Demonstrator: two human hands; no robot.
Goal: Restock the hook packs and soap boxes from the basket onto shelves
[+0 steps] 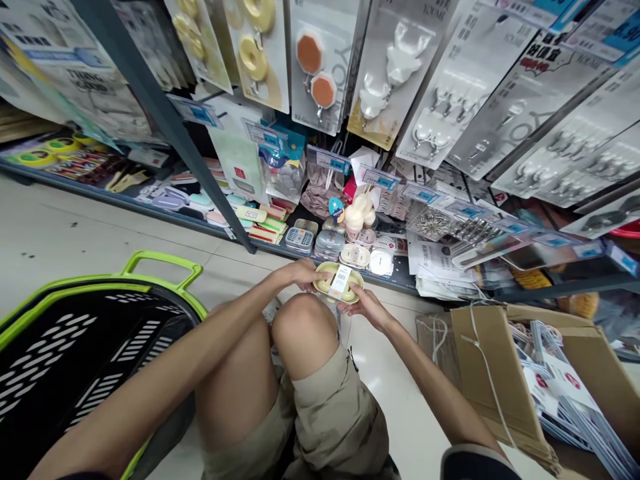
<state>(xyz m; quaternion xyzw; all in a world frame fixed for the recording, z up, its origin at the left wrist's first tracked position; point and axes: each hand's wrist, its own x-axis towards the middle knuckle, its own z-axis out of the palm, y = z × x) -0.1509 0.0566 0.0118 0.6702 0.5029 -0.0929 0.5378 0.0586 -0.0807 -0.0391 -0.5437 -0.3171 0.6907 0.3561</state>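
Observation:
A pale yellow-green oval soap dish (324,285) with a white paper label across its middle is held above my knees, in front of the bottom shelf. My left hand (301,273) grips its left end, the thumb on top. At the right end, my right hand (364,301) is closed on the dish with the thumb over the rim and fingers beneath. Just beyond it on the shelf sit similar small items: a cream dish (355,255), a white round-cornered box (381,262) and a grey-blue dish (330,243).
A black basket with a lime-green rim (143,285) stands on the floor at left. To the right is an open cardboard box (480,360) with bundled hangers (555,380). Packaged hooks (450,100) hang above the bottom shelf, and a slanting grey post (185,147) rises at left.

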